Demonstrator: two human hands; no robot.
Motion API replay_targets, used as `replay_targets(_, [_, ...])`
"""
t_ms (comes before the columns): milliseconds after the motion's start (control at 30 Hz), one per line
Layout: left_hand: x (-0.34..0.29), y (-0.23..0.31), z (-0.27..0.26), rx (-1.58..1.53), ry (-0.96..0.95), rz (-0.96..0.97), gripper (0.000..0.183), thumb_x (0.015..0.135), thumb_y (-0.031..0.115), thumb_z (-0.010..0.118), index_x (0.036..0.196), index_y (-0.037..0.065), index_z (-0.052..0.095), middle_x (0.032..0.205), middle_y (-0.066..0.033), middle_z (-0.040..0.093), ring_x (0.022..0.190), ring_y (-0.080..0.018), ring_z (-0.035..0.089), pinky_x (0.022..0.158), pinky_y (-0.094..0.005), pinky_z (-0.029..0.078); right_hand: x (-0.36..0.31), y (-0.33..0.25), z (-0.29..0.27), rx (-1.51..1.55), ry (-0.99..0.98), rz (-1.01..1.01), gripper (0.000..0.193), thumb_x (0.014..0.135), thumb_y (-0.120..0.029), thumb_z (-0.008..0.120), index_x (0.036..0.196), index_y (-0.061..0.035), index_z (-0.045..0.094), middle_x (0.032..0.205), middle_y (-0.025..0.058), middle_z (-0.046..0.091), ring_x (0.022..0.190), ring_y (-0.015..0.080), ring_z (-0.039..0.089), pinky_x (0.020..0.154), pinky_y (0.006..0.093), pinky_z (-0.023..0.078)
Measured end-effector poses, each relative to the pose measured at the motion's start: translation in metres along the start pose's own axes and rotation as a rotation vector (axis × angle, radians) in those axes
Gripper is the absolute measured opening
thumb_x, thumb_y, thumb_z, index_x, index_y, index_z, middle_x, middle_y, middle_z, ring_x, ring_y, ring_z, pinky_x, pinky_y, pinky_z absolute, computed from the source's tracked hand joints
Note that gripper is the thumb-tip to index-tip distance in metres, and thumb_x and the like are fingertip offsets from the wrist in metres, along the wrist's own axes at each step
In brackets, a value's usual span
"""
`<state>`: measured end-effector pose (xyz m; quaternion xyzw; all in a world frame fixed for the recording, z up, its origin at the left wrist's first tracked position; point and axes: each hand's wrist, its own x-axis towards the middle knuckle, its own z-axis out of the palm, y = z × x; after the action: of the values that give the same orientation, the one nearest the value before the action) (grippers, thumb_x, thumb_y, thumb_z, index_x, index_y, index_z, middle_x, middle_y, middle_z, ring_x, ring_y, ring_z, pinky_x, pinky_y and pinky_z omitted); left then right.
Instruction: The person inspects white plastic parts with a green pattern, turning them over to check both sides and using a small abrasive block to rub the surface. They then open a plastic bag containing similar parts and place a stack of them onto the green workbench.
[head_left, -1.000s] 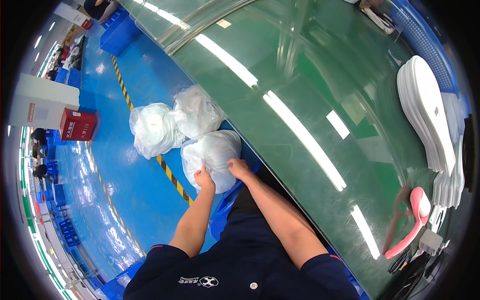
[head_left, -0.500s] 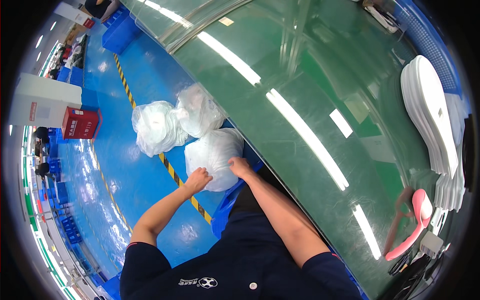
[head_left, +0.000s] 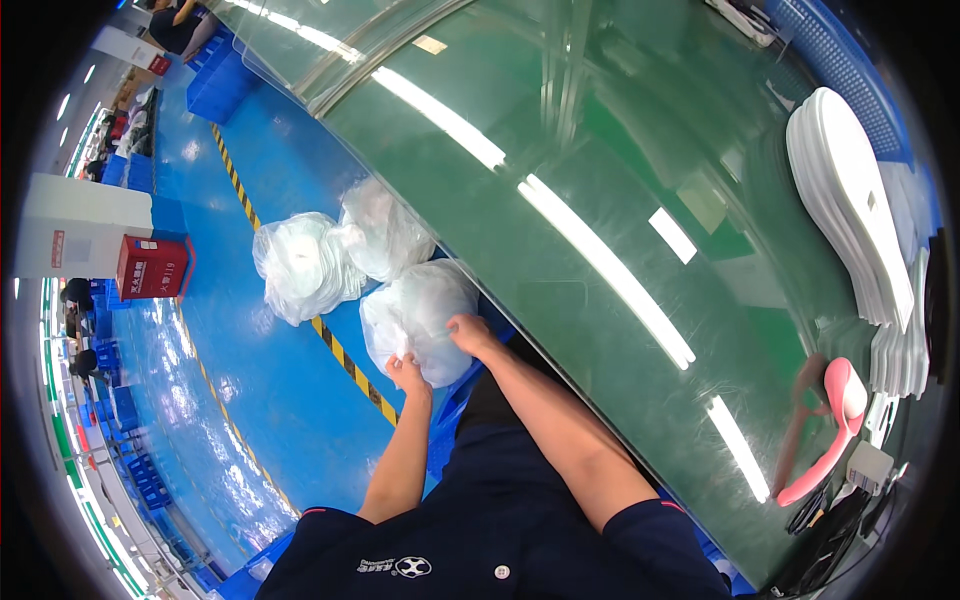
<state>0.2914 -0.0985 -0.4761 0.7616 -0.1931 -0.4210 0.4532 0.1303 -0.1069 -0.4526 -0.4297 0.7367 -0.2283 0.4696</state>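
Observation:
A filled, translucent white plastic bag (head_left: 415, 308) sits low in front of me, beside the green table's edge. My left hand (head_left: 407, 373) is closed on the bag's near side, pinching a bit of its film. At the bag's right side, my right hand (head_left: 468, 335) has its fingers curled in and closed on the plastic. Part of a blue crate (head_left: 455, 400) shows below the bag; how far the bag rests in it is hidden. Two more filled plastic bags, one at the left (head_left: 305, 265) and one behind (head_left: 385, 235), lie against it.
The green glossy table (head_left: 560, 330) runs along my right. On it are a stack of white curved panels (head_left: 850, 200), a pink-handled tool (head_left: 835, 440) and a blue basket (head_left: 850, 70). Yellow-black tape (head_left: 345, 355) crosses the blue floor. A red box (head_left: 152, 267) stands left; a person (head_left: 180, 28) sits far off.
My left hand has come in toward the right and lower along the bag, its forearm now more upright. My right hand stays at the bag's right side. The whole view has shifted slightly.

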Motion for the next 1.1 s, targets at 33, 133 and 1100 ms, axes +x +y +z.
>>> replay_targets(33, [0.0, 0.006, 0.001, 0.175, -0.045, 0.155, 0.027, 0.072, 0.005, 0.051, 0.098, 0.005, 0.045, 0.091, -0.0123, 0.054, 0.076, -0.0217, 0.052, 0.062, -0.0337, 0.04, 0.011, 0.014, 0.012, -0.011, 0.084, 0.004, 0.026, 0.072, -0.012, 0.056, 0.096, -0.0072, 0.063, 0.093, 0.0156, 0.062, 0.09, 0.0291, 0.059, 0.081, 0.0363, 0.046])
replay_targets(133, [0.029, 0.019, -0.027, 0.641, -0.151, 0.71, 0.018, 0.073, 0.003, 0.043, 0.091, 0.002, 0.047, 0.077, -0.0159, 0.054, 0.068, -0.0304, 0.053, 0.061, -0.0424, 0.04, 0.019, 0.029, 0.024, -0.016, 0.184, -0.063, 0.025, 0.072, -0.012, 0.056, 0.096, -0.0071, 0.062, 0.092, 0.015, 0.063, 0.089, 0.0291, 0.059, 0.08, 0.0367, 0.046])
replay_targets(1100, [0.017, 0.057, 0.009, 1.086, -0.365, 0.56, 0.062, 0.065, 0.021, 0.072, 0.113, -0.006, 0.043, 0.109, -0.0254, 0.049, 0.104, -0.04, 0.045, 0.091, -0.0392, 0.036, 0.0, 0.007, -0.003, -0.041, -0.036, -0.039, 0.027, 0.072, -0.013, 0.055, 0.098, -0.0086, 0.062, 0.093, 0.014, 0.063, 0.09, 0.0285, 0.059, 0.081, 0.0365, 0.046])
